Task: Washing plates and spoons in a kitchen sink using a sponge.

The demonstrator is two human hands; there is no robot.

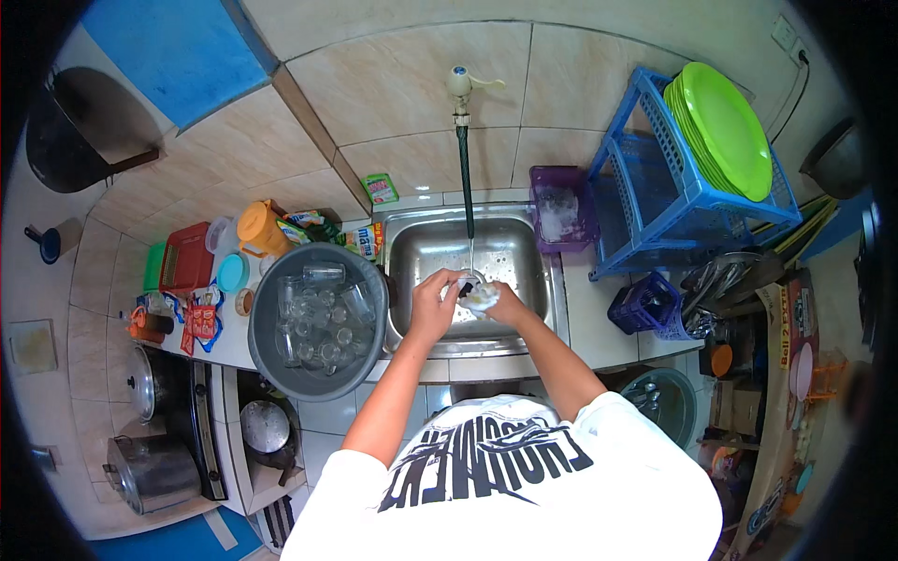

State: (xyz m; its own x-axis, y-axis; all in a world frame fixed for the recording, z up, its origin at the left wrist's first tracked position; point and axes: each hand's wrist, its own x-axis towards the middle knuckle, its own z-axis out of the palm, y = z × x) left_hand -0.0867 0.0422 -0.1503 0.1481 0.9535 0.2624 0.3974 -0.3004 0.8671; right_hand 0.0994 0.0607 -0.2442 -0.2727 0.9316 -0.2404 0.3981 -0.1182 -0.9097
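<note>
Over the steel sink (pixel 428 245), my two hands are close together. My right hand (pixel 506 303) grips a white, foamy scrubber (pixel 483 298). My left hand (pixel 433 300) has its thumb and fingers pinched around a small, partly hidden item with a round, shiny rim (pixel 476 275), which looks like a glass. A small dark patch (pixel 465 289) shows between the hands; I cannot tell what it belongs to. Thin running water comes down beside my fingers from a dark hose (pixel 464 182) fixed to the tap (pixel 459 84).
At left stands a grey tub (pixel 257 308) of clear drinking glasses (pixel 324 273). An orange pitcher (pixel 262 226) is behind it. A purple basin (pixel 593 228) with suds borders the sink. Further right, a blue plastic rack (pixel 635 189) carries green plates (pixel 726 130); a purple basket (pixel 640 303) is below.
</note>
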